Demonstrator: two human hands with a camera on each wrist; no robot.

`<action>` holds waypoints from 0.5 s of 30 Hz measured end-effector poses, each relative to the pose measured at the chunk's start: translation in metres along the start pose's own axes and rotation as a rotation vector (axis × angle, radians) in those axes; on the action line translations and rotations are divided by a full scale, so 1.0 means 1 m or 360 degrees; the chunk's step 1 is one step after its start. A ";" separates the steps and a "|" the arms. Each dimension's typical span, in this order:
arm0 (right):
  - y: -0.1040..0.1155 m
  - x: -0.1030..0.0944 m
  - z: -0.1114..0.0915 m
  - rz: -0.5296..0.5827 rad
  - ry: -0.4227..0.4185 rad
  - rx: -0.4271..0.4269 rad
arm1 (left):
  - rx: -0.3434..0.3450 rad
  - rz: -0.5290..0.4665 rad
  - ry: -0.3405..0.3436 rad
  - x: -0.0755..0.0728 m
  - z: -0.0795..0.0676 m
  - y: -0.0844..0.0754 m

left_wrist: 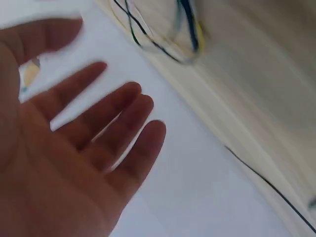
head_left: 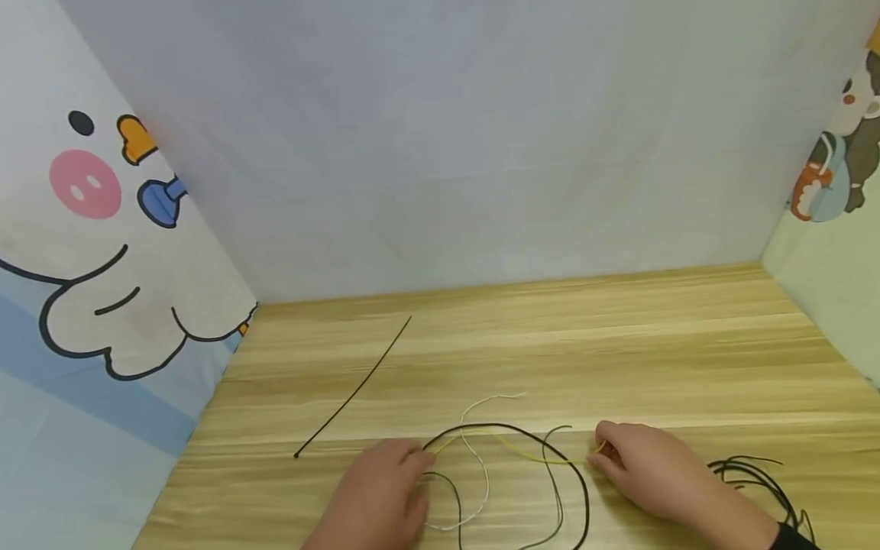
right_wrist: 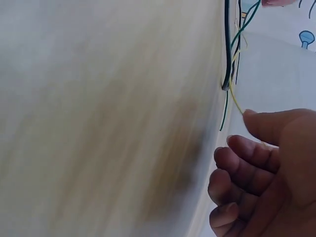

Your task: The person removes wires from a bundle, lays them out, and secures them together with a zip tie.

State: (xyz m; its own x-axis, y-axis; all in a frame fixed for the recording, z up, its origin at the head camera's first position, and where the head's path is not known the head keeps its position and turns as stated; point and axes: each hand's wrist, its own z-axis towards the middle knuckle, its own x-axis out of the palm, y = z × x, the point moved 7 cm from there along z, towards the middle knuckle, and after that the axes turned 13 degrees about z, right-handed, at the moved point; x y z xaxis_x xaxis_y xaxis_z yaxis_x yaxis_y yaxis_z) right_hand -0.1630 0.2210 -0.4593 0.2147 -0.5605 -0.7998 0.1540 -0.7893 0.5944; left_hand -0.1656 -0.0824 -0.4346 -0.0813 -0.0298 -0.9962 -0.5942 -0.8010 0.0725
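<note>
My right hand [head_left: 649,470] pinches one end of a thin yellow wire [head_left: 532,457] between thumb and fingers, and in the right wrist view the wire [right_wrist: 236,98] runs up from the thumb tip. Fingers loosely bent and apart, my left hand [head_left: 378,493] is beside the left ends of the wires. In the left wrist view nothing lies in its palm. Between the hands are a thick black wire [head_left: 583,483] bent in an arch, a curly white wire [head_left: 486,481] and thin dark green wires [head_left: 557,493]. The yellow wire crosses them.
A straight black wire [head_left: 354,393] with a small knob at its near end lies on the wooden table [head_left: 653,351], left of the hands. Beside the right wrist rests a dark wire coil [head_left: 766,481]. Pale cloth walls [head_left: 481,153] with cartoon prints enclose the table.
</note>
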 end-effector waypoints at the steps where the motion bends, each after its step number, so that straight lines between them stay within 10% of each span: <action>1: 0.000 -0.001 -0.001 0.0005 -0.0008 0.0006 | 0.0108 0.0011 0.0005 0.003 -0.001 -0.008; 4: 0.000 -0.006 -0.004 0.0004 -0.0054 0.0021 | 0.0290 0.0003 0.0185 0.020 -0.004 -0.024; 8: -0.003 -0.012 -0.010 -0.0007 -0.0100 0.0049 | 0.0268 0.0022 0.0381 0.037 -0.005 -0.027; 15: -0.013 -0.020 -0.020 -0.0017 -0.0090 0.0137 | 0.0289 0.0024 0.0384 0.038 0.007 -0.027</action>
State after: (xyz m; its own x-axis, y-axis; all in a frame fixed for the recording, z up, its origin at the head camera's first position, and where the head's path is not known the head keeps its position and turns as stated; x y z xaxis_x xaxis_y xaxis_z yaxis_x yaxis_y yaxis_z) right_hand -0.1500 0.2475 -0.4490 0.1582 -0.5632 -0.8111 0.0719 -0.8127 0.5783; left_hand -0.1583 -0.0581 -0.4740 0.0881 -0.1995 -0.9759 -0.7296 -0.6799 0.0731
